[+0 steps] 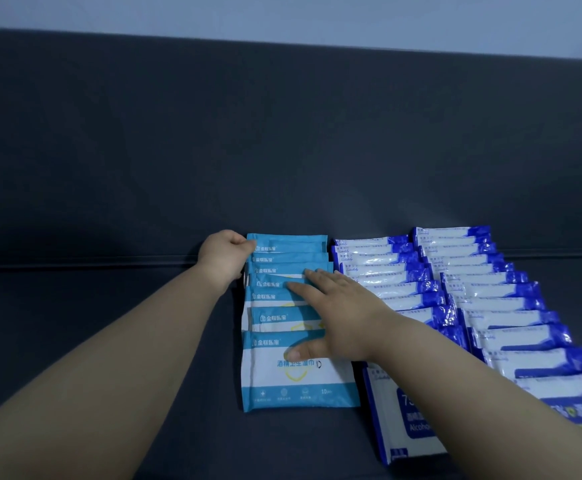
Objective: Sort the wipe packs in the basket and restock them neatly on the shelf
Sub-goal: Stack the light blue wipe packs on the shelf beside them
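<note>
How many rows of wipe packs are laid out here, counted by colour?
Light-blue row: 1
Dark-blue-and-white rows: 2, the middle row and the right row
Total: 3 rows

Dark-blue packs (511, 308) cut off right; small print illegible.

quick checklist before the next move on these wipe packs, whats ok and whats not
1. Packs sorted by type: ok. Light blue packs form one row; dark blue packs form two rows beside it.
2. Left hand at the light blue row's far left edge: ok, closed on the rearmost pack's corner.
3. Right hand flat on the same row: ok, fingers spread.
4. Light blue row straight: not ok, middle packs sit slightly skewed.
5. Basket emptied: cannot tell, out of view.
</note>
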Available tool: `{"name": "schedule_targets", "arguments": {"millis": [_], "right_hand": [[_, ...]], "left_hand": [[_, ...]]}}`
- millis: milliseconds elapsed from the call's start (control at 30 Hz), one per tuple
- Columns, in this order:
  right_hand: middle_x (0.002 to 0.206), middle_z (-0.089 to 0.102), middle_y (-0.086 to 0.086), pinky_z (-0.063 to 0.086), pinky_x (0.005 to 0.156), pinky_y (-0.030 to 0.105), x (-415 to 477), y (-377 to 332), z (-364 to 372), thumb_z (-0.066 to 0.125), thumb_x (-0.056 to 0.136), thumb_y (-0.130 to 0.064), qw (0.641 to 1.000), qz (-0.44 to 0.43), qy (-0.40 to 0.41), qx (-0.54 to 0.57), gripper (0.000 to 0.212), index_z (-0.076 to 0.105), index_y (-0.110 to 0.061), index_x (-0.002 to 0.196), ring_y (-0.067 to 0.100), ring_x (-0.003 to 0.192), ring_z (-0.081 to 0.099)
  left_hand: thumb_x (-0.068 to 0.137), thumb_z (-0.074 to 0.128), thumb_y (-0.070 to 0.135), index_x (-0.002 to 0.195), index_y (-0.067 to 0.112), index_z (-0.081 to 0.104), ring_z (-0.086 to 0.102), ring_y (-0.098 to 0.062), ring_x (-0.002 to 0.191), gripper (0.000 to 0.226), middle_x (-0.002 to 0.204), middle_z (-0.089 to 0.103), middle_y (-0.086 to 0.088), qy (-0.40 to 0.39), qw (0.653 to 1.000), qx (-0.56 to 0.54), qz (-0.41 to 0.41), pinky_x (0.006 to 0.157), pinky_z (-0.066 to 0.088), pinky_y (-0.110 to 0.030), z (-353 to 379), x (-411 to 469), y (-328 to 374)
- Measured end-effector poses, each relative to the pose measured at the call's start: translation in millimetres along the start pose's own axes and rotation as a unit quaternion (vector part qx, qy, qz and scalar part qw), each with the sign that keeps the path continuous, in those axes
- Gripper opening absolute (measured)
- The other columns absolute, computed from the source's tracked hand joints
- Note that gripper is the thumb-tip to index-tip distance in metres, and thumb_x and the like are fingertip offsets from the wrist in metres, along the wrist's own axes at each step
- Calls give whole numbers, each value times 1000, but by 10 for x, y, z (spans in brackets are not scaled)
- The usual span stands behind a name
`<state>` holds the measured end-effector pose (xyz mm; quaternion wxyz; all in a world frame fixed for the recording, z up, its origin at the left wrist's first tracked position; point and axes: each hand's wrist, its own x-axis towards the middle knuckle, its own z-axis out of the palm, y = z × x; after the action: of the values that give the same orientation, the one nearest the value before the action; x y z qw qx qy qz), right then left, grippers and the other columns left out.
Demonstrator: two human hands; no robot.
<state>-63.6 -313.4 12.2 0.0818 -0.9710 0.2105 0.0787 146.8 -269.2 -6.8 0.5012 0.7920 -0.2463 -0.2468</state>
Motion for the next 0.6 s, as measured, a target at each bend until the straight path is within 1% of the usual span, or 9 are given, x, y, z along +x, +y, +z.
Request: {"name": "schedule_targets", "arguments": {"millis": [67,233,267,367,467,500,533,567,600], "right_hand": [[160,0,3,-1,119,34,1,-3,2,52,69,-78,1000,0,0,-5,105,3,-33,150,20,146,0],[160,-1,3,-1,119,33,-14,-9,-1,51,71,-77,1000,-6,17,-5,104,3,-31,151,20,146,-1],[160,-1,2,-2,119,33,-30,-24,-6,50,72,-76,1000,-11,23,-5,102,3,-31,151,20,146,-1],[159,1,0,-1,118,31,-108,-64,23,48,79,-71,997,-35,60,-29,92,7,-30,151,18,146,0],[159,7,0,3,117,30,-207,-119,83,45,89,-59,996,-35,78,-39,74,17,-28,150,18,146,6],[158,15,3,10,117,33,-240,-162,111,43,91,-56,995,-32,87,-40,67,25,-25,148,20,145,13],[153,30,6,24,116,38,-264,-196,153,40,91,-55,993,-29,99,-50,62,39,-21,143,23,141,28],[143,47,8,40,106,41,-274,-219,209,36,87,-57,993,-18,97,-57,62,54,-18,132,25,132,44],[131,58,7,50,95,42,-277,-229,257,33,82,-61,993,-9,97,-64,67,63,-16,122,24,122,55]], "left_hand": [[90,62,28,86,14,59,63,-19,86,15,95,65,-5,-12,1000,-14,-9,62,51,-28,-13,0,-9],[95,56,25,92,12,56,64,-18,84,13,95,65,-6,-51,998,-26,-26,72,57,-34,-91,-90,46],[96,54,25,88,14,56,63,-16,81,14,93,64,-6,-58,998,-1,-20,71,57,-33,-123,-139,60],[95,54,26,78,14,58,64,-17,75,21,84,66,-7,-51,986,158,35,66,56,-32,-221,-295,63],[93,58,33,87,13,62,66,-15,73,21,84,68,-5,-97,972,210,44,65,56,-32,-276,-478,27],[91,59,35,90,14,63,66,-15,76,21,85,68,-3,-123,969,213,41,64,56,-31,-279,-530,10],[90,61,35,92,15,63,65,-14,78,21,85,67,-2,-143,967,207,40,63,56,-30,-274,-573,-7],[89,63,34,94,15,63,64,-13,78,19,84,66,-1,-155,967,196,42,62,54,-28,-263,-608,-24],[88,65,31,95,14,63,63,-11,76,18,82,65,1,-156,969,184,47,61,53,-26,-248,-634,-38]]}}
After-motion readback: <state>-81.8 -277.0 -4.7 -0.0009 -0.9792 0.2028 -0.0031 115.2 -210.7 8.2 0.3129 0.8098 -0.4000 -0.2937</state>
